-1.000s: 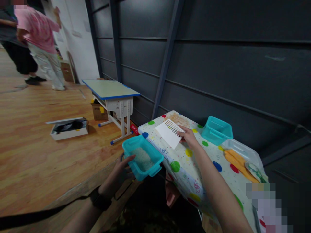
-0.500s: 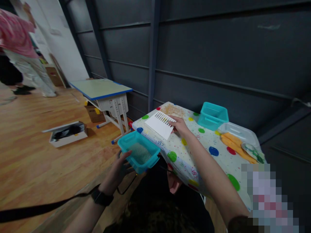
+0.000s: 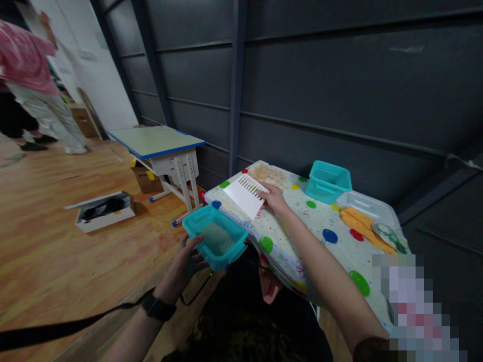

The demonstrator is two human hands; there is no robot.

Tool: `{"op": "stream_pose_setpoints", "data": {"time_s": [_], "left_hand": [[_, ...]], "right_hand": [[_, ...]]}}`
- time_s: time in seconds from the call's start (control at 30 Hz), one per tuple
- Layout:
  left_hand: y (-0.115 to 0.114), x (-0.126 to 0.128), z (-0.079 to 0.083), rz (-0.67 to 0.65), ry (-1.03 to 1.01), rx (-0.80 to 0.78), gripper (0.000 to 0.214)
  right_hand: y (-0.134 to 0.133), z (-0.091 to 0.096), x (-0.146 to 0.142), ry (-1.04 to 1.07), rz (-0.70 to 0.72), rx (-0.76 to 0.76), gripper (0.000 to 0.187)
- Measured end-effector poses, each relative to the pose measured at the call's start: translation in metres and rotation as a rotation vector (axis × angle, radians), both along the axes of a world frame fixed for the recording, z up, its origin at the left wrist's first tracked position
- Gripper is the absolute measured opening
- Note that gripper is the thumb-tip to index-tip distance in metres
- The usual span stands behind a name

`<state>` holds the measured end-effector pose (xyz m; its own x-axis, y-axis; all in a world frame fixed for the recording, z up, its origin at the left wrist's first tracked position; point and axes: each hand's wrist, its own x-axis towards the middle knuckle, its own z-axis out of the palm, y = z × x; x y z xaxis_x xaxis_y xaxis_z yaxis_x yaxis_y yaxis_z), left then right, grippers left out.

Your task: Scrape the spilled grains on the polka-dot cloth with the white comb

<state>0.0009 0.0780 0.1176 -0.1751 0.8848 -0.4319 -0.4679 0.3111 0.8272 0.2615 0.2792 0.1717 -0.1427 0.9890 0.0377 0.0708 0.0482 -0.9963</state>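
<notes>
My left hand [image 3: 188,261] grips a teal plastic container [image 3: 236,250] by its near left side, with the thumb over the rim. Pale rice-like grains [image 3: 216,239] lie in it, and it is held beside the table's front left edge. Closed on the right edge of a flat white slotted scoop [image 3: 243,201] is my right hand [image 3: 273,197]. The row of slots points away from me, close to a spread of tan and whitish grains [image 3: 269,176] on the patterned tablecloth [image 3: 311,226]. Whether the scoop touches the cloth I cannot tell.
A second teal container [image 3: 328,183] stands at the back, beside a clear tray [image 3: 372,206], an orange cloth [image 3: 358,223] and a green-and-white item [image 3: 390,237]. A desk [image 3: 158,141] and an open white box [image 3: 105,213] are left. Another person [image 3: 30,65] stands farther off.
My right hand and the white scoop have shifted very slightly left and toward me. The container in my left hand stays practically in place.
</notes>
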Motion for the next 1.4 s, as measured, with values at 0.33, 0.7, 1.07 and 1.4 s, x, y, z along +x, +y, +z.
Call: {"op": "stream_pose_setpoints", "data": {"time_s": [0.33,0.7,1.07,1.4], "left_hand": [[-0.001,-0.001,0.001,-0.017,0.008,0.007,0.06],[0.001,-0.003,-0.004,0.004,-0.004,0.007,0.054],[-0.001,-0.001,-0.003,-0.017,-0.021,0.033,0.07],[0.004,-0.019,-0.009,0.055,0.017,0.043,0.072]], "right_hand": [[-0.012,0.001,0.003,0.042,0.113,-0.04,0.054],[-0.015,0.001,0.008,0.015,0.172,-0.024,0.061],[-0.027,0.002,0.003,0.028,0.213,-0.004,0.071],[-0.005,-0.002,-0.007,0.017,0.05,0.051,0.068]]}}
